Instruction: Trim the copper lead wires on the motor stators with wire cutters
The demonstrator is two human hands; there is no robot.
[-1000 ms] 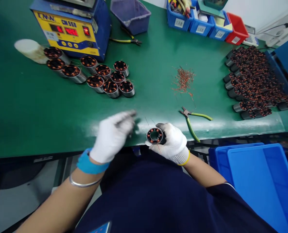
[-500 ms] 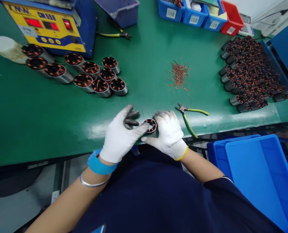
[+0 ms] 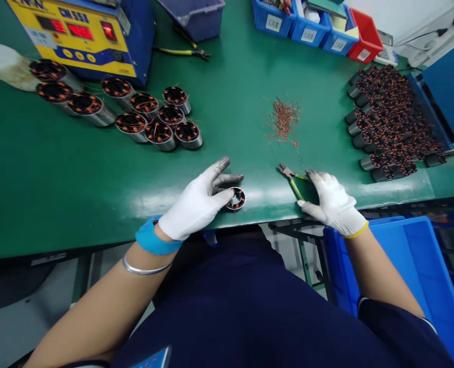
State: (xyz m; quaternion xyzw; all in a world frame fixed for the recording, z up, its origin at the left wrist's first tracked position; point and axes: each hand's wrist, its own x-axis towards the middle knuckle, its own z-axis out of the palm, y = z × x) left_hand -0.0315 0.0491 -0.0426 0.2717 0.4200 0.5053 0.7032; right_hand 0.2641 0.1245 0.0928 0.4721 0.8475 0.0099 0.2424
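Observation:
Near the table's front edge, my left hand (image 3: 207, 197), in a white glove with dark fingertips, holds a small motor stator (image 3: 241, 198). The thumb lies on its rim and the fingers reach round its far side. The stator is a metal ring with copper windings inside, and a thin wire sticks out towards me. To the right, my gloved right hand (image 3: 328, 199) is at the green-handled cutting pliers (image 3: 288, 172). Its thumb and fingers span the two spread handles, whose ends are hidden under the hand. The pliers lie on the table with their jaws pointing away to the left.
Loose copper wire clippings (image 3: 283, 120) lie beyond the pliers. Several stators (image 3: 160, 134) stand at left before a yellow-and-blue machine (image 3: 85, 43); many more (image 3: 399, 117) crowd the right. Labelled bins (image 3: 272, 23) line the back. A blue crate (image 3: 422, 266) sits below the table's right edge.
My right hand has left the stator and moved right to the pliers' handles. My left hand stays at the stator, its fingers now closer over the far side.

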